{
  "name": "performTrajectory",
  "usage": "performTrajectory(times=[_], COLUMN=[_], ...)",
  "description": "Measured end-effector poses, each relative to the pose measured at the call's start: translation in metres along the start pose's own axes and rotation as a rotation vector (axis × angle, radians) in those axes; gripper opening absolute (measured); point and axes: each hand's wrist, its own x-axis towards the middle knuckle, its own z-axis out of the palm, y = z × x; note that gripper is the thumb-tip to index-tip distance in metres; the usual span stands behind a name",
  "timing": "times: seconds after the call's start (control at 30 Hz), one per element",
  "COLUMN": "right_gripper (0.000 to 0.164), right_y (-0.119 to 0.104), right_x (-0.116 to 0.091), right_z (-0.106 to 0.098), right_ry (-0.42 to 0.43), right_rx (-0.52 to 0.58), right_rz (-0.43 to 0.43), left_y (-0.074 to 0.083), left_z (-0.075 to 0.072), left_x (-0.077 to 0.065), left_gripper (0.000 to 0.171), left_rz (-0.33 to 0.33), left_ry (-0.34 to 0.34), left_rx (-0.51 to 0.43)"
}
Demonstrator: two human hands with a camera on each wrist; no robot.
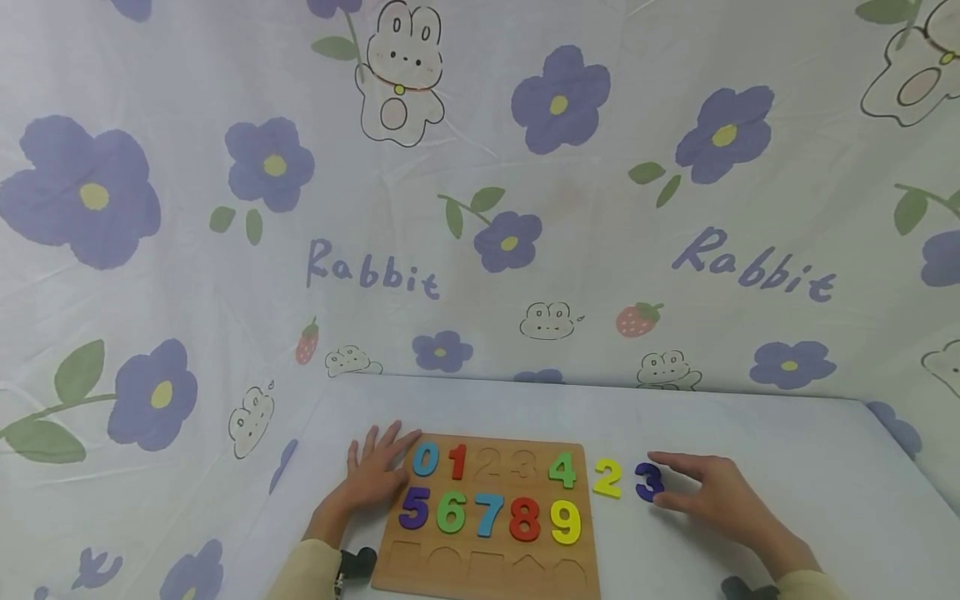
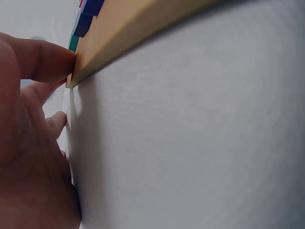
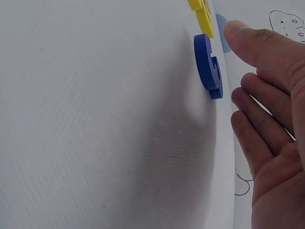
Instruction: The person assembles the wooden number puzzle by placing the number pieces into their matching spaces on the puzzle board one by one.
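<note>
A wooden number puzzle board [image 1: 442, 583] lies on the white table. My left hand [image 1: 375, 468] rests at its upper left corner with fingers spread; in the left wrist view the thumb [image 2: 52, 62] touches the board's edge. To the board's right, a dark blue number three piece [image 1: 649, 482] lies on the table beside a yellow number two piece [image 1: 607, 478]. My right hand [image 1: 723, 496] hovers around the blue three, thumb and forefinger parted on either side. In the right wrist view a gap shows between the thumb [image 3: 238, 36] and that piece.
On the board sit several coloured numbers, among them a light blue zero [image 1: 425, 459] and a red one [image 1: 457, 462]. Two outlined recesses lie in the top row, and several shape outlines run along the bottom. A patterned cloth [image 1: 600, 200] hangs behind the table [image 1: 795, 433].
</note>
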Motion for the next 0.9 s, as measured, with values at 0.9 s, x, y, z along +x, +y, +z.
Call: performTrajectory(times=[0.9], right_gripper=[0.058], right_y=[-0.002], right_x=[0.01], right_z=[0.009], right_ry=[-0.002], right_rx=[0.061], right_rz=[0.054], left_y=[0.001], left_z=[-0.003], left_x=[-0.002], left_gripper=[0.072], left_rz=[0.016], left_ry=[0.001], left_rx=[-0.013])
